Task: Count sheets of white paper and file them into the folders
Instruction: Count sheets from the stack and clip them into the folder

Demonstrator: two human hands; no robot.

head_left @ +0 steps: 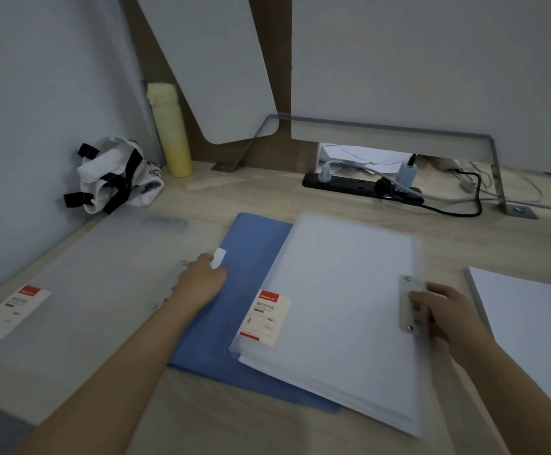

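Note:
A translucent folder (340, 290) filled with white sheets lies in the middle of the desk, partly over a blue folder (234, 310). My right hand (445, 310) grips the folder's clip (412, 307) at its right edge. My left hand (202, 280) rests on the blue folder's left edge beside a small white tab (218, 257); its fingers are hidden under the hand. A second translucent folder (80, 280), apparently opened flat, lies at the left. A stack of loose white paper (530, 326) sits at the right.
A yellow bottle (170, 129) and a white bag with black straps (116, 175) stand in the back left corner. A black power strip (362, 188) with plugs and cables lies at the back, under a metal stand (494, 165). Wooden desk (221, 421) shows in front.

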